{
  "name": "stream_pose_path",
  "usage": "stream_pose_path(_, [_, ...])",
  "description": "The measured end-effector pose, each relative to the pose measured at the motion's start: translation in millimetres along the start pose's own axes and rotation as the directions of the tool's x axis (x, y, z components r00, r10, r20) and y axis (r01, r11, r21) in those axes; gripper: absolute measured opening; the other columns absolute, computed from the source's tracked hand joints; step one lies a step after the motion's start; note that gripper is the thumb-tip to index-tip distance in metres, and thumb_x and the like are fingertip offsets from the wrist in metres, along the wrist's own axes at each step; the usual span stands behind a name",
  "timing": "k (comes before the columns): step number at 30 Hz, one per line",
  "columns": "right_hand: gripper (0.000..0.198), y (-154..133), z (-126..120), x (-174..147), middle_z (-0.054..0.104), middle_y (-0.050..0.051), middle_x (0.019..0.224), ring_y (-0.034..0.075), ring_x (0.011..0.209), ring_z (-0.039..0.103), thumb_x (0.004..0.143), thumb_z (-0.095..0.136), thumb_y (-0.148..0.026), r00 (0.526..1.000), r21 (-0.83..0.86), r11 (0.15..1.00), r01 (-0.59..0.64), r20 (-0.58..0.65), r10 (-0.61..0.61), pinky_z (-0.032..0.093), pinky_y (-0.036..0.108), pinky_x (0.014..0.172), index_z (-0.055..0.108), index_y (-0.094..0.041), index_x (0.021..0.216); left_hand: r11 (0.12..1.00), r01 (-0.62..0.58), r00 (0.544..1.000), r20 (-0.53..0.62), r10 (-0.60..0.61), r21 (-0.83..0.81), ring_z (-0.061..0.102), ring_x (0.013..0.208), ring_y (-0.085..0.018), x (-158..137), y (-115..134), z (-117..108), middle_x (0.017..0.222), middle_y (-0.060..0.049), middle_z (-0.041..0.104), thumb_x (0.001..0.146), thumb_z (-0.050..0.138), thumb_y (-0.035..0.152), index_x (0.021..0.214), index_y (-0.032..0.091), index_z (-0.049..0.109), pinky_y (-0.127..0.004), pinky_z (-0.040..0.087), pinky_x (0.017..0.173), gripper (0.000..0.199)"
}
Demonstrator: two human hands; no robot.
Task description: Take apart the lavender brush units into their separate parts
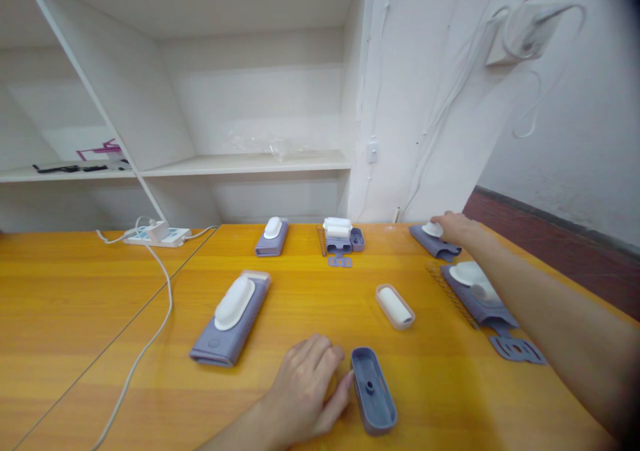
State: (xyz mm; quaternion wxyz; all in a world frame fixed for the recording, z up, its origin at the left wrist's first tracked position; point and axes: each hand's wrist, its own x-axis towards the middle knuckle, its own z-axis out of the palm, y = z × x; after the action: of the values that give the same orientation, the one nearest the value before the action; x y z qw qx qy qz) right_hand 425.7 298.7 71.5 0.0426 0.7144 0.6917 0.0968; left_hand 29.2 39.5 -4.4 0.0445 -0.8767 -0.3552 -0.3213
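Note:
At the far right of the table, my right hand [453,226] has its fingers closed on the edge of a small white oval part [433,229], which lies on a grey-purple sleeve [431,243]. My left hand [307,388] rests on the table at the front with fingers loosely bent, thumb apart, and nothing visible in it. Its thumb tip is at the left rim of a grey-purple oblong tray [374,391] with a small round post inside. Behind that tray sits a translucent oblong cup [395,306] with a white roll-like piece in it.
A larger sleeve [240,331] bearing a white oval part lies left of centre, another sleeve [271,239] behind it. White parts and a sleeve [339,241] stand at the back middle. Under my right forearm lies a further sleeve [480,301]. A power strip [157,236] trails a cable leftward.

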Motion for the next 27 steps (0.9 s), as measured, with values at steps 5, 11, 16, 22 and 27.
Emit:
stream_pose_path(5, [0.034, 1.8, 6.4, 6.2, 0.055, 0.008, 0.117, 0.02, 0.099, 0.057, 0.09, 0.055, -0.031, 0.999, -0.008, 1.0, -0.028, 0.024, 0.028, 0.049, 0.038, 0.083, 0.052, -0.019, 0.121, 1.0, 0.001, 1.0, 0.01, -0.001, -0.002, 0.054, 0.069, -0.019, -1.8, 0.0, 1.1, 0.077, -0.004, 0.056, 0.083, 0.051, 0.02, 0.096, 0.018, 0.045, -0.03, 0.044, 0.057, 0.015])
stream_pose_path(11, [0.03, -2.4, 6.5, 7.0, 0.056, 0.008, 0.116, 0.02, 0.099, 0.057, 0.09, 0.054, -0.034, 0.997, -0.004, 0.999, -0.032, 0.065, 0.032, 0.049, 0.039, 0.084, 0.055, -0.017, 0.115, 1.0, 0.005, 1.0, 0.012, -0.005, -0.003, 0.054, 0.068, -0.018, 0.3, -0.8, 2.7, 0.077, -0.004, 0.056, 0.083, 0.051, 0.02, 0.097, 0.018, 0.045, -0.029, 0.043, 0.056, 0.015])
stream_pose_path(16, [0.037, -9.7, 12.0, -1.2, 0.052, 0.009, 0.123, 0.023, 0.108, 0.053, 0.09, 0.053, -0.037, 0.997, 0.016, 0.999, -0.044, 0.068, 0.043, 0.044, 0.045, 0.091, 0.051, -0.019, 0.122, 1.0, 0.007, 1.0, 0.026, -0.007, -0.01, 0.055, 0.069, -0.018, 0.6, -1.3, 3.7, 0.077, -0.004, 0.056, 0.083, 0.05, 0.02, 0.097, 0.018, 0.044, -0.029, 0.043, 0.057, 0.015])
stream_pose_path(22, [0.041, -18.3, 13.8, 1.1, 0.056, 0.018, 0.12, 0.034, 0.11, 0.052, 0.08, 0.056, -0.026, 0.989, 0.037, 0.994, -0.105, 0.108, 0.1, 0.04, 0.047, 0.086, 0.055, -0.019, 0.12, 0.999, 0.023, 0.999, 0.032, -0.022, -0.028, 0.054, 0.069, -0.017, -0.7, -1.2, 5.1, 0.077, -0.004, 0.056, 0.084, 0.05, 0.019, 0.097, 0.018, 0.044, -0.028, 0.043, 0.057, 0.014])
stream_pose_path(27, [0.046, -21.7, 12.2, 1.2, 0.06, 0.02, 0.111, 0.034, 0.101, 0.058, 0.074, 0.056, -0.026, 0.991, 0.081, 0.993, -0.082, 0.116, 0.072, 0.043, 0.043, 0.079, 0.051, -0.014, 0.118, 0.999, 0.034, 0.999, 0.039, -0.033, -0.04, 0.054, 0.068, -0.017, 0.4, -1.6, 5.8, 0.076, -0.003, 0.055, 0.084, 0.049, 0.019, 0.097, 0.019, 0.044, -0.028, 0.042, 0.057, 0.013])
